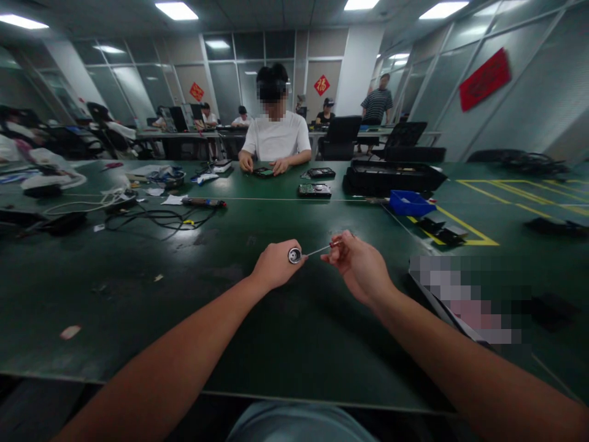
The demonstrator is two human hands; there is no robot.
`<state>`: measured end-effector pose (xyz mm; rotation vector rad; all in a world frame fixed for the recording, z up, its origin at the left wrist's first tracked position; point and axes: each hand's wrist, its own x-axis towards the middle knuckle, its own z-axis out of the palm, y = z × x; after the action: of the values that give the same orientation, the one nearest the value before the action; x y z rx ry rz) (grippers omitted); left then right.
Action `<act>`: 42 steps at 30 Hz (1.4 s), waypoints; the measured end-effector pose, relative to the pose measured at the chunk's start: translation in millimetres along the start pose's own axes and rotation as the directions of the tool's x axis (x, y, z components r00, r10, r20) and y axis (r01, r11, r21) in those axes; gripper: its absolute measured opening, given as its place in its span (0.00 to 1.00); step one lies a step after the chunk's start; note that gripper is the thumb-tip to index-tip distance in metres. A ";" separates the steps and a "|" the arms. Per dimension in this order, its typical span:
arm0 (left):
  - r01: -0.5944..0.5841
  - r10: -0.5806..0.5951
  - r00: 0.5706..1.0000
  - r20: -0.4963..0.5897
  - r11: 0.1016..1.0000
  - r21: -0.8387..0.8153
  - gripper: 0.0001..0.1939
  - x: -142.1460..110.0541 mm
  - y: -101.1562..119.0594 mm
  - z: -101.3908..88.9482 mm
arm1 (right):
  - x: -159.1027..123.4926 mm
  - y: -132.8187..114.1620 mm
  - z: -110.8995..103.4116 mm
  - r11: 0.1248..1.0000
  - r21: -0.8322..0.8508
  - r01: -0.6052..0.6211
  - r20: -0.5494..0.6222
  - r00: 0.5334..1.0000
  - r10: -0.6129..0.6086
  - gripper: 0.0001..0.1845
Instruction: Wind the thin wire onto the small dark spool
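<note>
My left hand [278, 264] is closed round a small dark cylinder [294, 255], whose round, metal-rimmed end faces me. Between my two hands runs a thin pale metal rod [317, 251], its left end reaching the cylinder's side; whether the two are joined, I cannot tell. At the rod's other end, where a small reddish part shows, the fingers of my right hand [361, 264] are pinched. Both hands are above the green table [294, 331], and no other object touches them.
Across the table a person in a white shirt [276, 138] handles a circuit-board device [264, 172]. A hard drive [315, 190], a blue bin [411, 202] and a long black tray [393, 177] lie ahead. Cables [156, 221] and an electric screwdriver [204, 202] lie left.
</note>
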<state>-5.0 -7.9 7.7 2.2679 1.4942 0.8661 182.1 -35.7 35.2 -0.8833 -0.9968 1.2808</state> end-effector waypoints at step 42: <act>0.081 -0.079 0.997 0.016 0.987 -0.136 0.11 -2.7 -5.2 -9.9 | -19.4 -4.3 13.4 0.680 -0.630 0.375 0.178 0.922 -0.344 0.13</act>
<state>-15.7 -9.0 11.7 2.0972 1.4631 0.9023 170.6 -55.6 41.9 -1.1101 -1.6209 0.5925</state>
